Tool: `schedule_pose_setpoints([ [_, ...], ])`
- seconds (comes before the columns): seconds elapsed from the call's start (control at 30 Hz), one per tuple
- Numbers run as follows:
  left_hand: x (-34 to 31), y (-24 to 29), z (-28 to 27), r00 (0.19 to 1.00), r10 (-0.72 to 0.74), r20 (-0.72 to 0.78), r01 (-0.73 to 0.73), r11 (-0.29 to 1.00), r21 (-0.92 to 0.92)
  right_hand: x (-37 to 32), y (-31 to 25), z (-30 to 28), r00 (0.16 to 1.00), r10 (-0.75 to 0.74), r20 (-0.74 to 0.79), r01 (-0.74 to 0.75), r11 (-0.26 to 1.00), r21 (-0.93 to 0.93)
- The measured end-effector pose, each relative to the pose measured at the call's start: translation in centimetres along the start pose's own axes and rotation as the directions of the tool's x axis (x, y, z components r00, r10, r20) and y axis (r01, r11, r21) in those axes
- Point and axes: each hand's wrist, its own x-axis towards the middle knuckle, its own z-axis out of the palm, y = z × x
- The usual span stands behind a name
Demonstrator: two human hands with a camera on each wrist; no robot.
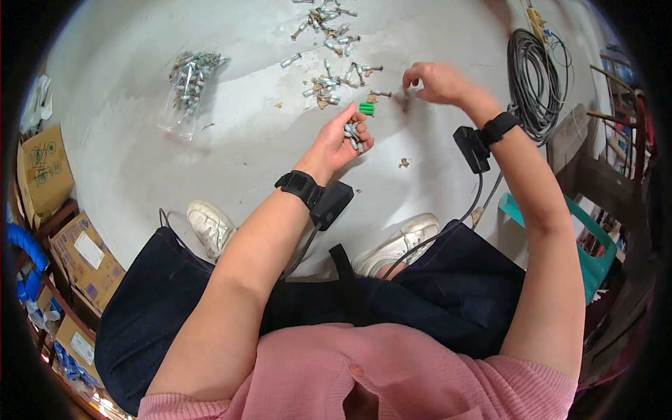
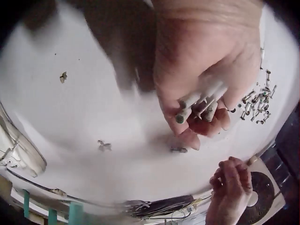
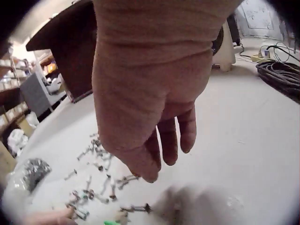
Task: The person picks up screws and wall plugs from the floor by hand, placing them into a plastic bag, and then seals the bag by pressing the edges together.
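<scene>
On the grey floor [image 1: 245,140], beyond the shoes, scattered bolts [image 1: 326,82] are spread in loose clusters, with a plastic bag [image 1: 187,87] of similar pieces off to the left. Several small bolts [image 2: 206,105] are gripped in the left hand [image 1: 339,143], its fingers curled round them; a green piece [image 1: 367,108] is seen just beside. The fingers of the right hand [image 1: 437,84] are loosely bent downward, with nothing seen gripped. The bolts are judged stiff, fairly heavy for their size, hard to damage and somewhat slippery where smooth; each is best pinched across the middle of its shaft. A single bolt [image 3: 136,208] near the right hand is laid sideways, its wider dark end turned rightward. Those in the palm are slanted, roughly side by side, while the scattered ones are pointed every way.
</scene>
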Motion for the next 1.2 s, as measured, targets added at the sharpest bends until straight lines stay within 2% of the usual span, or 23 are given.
schedule_pose_setpoints([
  [0.07,0.1,0.0,-0.1,0.999,-0.028,0.033,0.027,0.999,0.021,-1.1,-0.5,1.4,0.997,0.017,-0.069,-0.023,0.996,-0.088],
  [0.1,0.0,0.0,-0.1,0.999,-0.036,0.034,0.035,0.999,0.009,-1.2,-0.9,1.4,0.998,0.056,-0.006,-0.056,0.987,-0.153],
  [0.17,-0.1,-0.1,-0.2,0.999,-0.043,0.026,0.043,0.999,-0.005,-1.1,-0.5,2.2,0.998,0.053,-0.016,-0.055,0.987,-0.149],
  [0.23,-0.3,-0.4,0.6,0.994,0.017,-0.105,-0.018,1.0,-0.009,-1.1,-0.2,2.8,0.998,0.055,-0.027,-0.058,0.988,-0.143],
  [0.43,-0.1,-0.2,0.6,0.996,-0.011,-0.088,0.008,1.0,-0.028,-0.9,0.5,3.0,0.997,0.069,-0.039,-0.071,0.995,-0.069],
  [0.5,-0.1,-0.1,0.6,0.998,-0.008,-0.063,0.007,1.0,-0.013,-0.5,-0.1,2.6,0.988,0.152,-0.003,-0.147,0.962,0.231],
  [0.53,-0.1,-0.1,0.7,0.999,-0.007,-0.037,0.007,1.0,0.001,-0.4,-0.7,2.2,0.988,0.152,0.0,-0.148,0.962,0.231],
  [0.6,-0.2,-0.2,1.0,0.999,-0.004,-0.034,0.004,1.0,0.011,-0.4,-2.2,1.0,0.968,0.162,0.193,-0.244,0.793,0.559],
  [0.63,-0.3,-0.2,1.1,1.0,0.001,-0.031,0.0,1.0,0.023,-0.3,-2.9,0.6,0.968,0.162,0.193,-0.244,0.793,0.558],
  [0.7,-0.3,-0.2,1.3,1.0,-0.001,-0.027,0.001,1.0,0.001,-0.2,-4.1,0.1,0.951,0.064,0.301,-0.268,0.655,0.707],
  [0.8,-0.3,-0.1,1.3,1.0,0.007,-0.001,-0.007,0.999,-0.047,-0.1,-5.5,-0.3,0.941,0.012,0.339,-0.275,0.61,0.743],
  [0.93,-0.7,0.3,1.9,0.999,0.046,-0.002,-0.046,0.997,-0.069,0.1,-5.7,-0.5,0.922,-0.025,0.387,-0.273,0.667,0.694],
  [1.0,-0.5,0.2,1.5,0.998,0.049,-0.047,-0.052,0.996,-0.078,1.1,-3.9,0.6,0.977,0.132,0.169,-0.209,0.763,0.611],
  [1.03,-0.3,0.1,1.0,0.995,0.051,-0.091,-0.058,0.995,-0.085,1.7,-3.0,1.3,0.993,0.12,0.008,-0.11,0.876,0.47],
  [1.07,-0.1,0.0,0.6,0.995,0.051,-0.089,-0.058,0.995,-0.085,1.9,-2.1,2.0,0.993,0.121,0.007,-0.11,0.876,0.469],
  [1.13,0.2,-0.1,-0.1,0.999,0.04,-0.036,-0.044,0.993,-0.114,2.2,-2.0,2.3,0.981,0.179,-0.078,-0.155,0.956,0.251],
  [1.2,0.4,-0.2,-0.1,0.997,0.036,-0.061,-0.044,0.991,-0.128,2.4,-2.2,3.0,0.98,0.177,-0.089,-0.154,0.963,0.221],
])
